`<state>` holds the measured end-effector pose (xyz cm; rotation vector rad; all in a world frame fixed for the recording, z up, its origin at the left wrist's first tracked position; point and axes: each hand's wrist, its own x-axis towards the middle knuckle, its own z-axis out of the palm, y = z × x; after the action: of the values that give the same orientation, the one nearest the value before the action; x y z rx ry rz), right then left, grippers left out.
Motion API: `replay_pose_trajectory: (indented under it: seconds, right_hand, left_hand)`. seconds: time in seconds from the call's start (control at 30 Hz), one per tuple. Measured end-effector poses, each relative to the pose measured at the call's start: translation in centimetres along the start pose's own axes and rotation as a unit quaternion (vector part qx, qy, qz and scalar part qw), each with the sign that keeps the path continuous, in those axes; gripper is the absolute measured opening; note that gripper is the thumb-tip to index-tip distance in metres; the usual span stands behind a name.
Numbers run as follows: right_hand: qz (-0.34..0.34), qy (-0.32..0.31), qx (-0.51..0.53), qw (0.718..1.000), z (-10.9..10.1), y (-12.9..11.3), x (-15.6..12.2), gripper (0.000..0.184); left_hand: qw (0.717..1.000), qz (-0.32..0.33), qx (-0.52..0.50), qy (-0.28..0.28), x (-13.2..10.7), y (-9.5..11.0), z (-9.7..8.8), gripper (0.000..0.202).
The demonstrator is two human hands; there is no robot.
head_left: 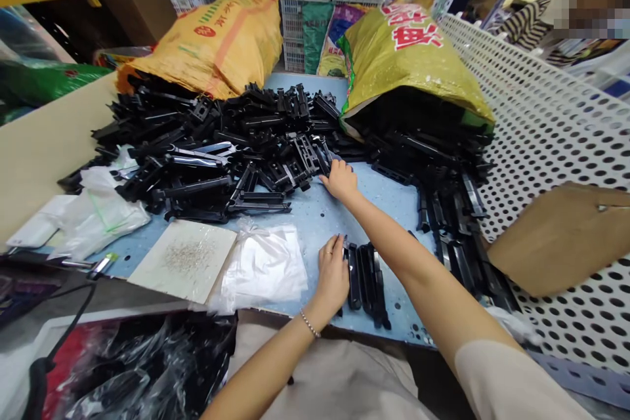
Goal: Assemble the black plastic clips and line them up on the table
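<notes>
Across the blue surface [394,193], a heap of black parts [236,144] lies just beyond my curled right hand [341,180], my left hand [335,272] bent against a row [367,279] lying lengthwise toward me, both grips unclear

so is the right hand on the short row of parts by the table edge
No, the right hand is at the big pile, while the left hand is at the short row.
</notes>
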<state>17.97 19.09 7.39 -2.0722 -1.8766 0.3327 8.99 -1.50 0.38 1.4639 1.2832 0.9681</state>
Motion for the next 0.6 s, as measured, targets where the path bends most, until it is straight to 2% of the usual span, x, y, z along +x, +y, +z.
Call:
replay_pose_trajectory:
  seconds: [0.1,0.17,0.27,0.33,0.37,0.4,0.47,0.53,0.6]
  right_hand:
    - [0.004,-0.015,0.028,0.999,-0.4,0.3,-0.2,0.035]
    - [0.004,-0.037,0.052,0.998,-1.0,0.9,-2.5,0.034]
    - [-0.034,-0.084,0.118,0.989,-1.8,1.8,-8.6,0.035]
    - [-0.120,-0.117,0.214,0.962,-2.1,2.4,-13.1,0.033]
    - [-0.147,-0.112,0.234,0.955,-2.3,2.7,-14.8,0.031]
    - [-0.160,-0.087,0.250,0.951,-2.5,2.9,-16.1,0.031]
    - [-0.164,-0.002,0.248,0.955,-2.9,3.2,-16.9,0.034]
    - [-0.176,0.077,0.223,0.956,-3.3,3.1,-15.9,0.038]
    - [-0.192,0.100,0.207,0.954,-3.4,2.6,-14.4,0.040]
  left_hand:
    - [0.998,-0.031,-0.061,0.007,1.2,0.5,-1.7,0.051]
    - [0.986,-0.065,-0.154,0.022,2.6,1.2,-3.4,0.049]
    - [0.935,-0.106,-0.334,0.050,5.0,3.0,-5.3,0.057]
    - [0.897,-0.123,-0.419,0.062,5.8,4.3,-5.9,0.059]
    - [0.888,-0.129,-0.438,0.057,5.8,4.9,-6.1,0.057]
    - [0.885,-0.134,-0.443,0.042,5.5,5.5,-6.2,0.054]
    - [0.891,-0.148,-0.429,-0.009,4.3,6.2,-6.2,0.048]
    - [0.895,-0.165,-0.410,-0.064,2.7,6.6,-5.8,0.042]
    - [0.897,-0.183,-0.394,-0.085,1.4,6.6,-5.3,0.036]
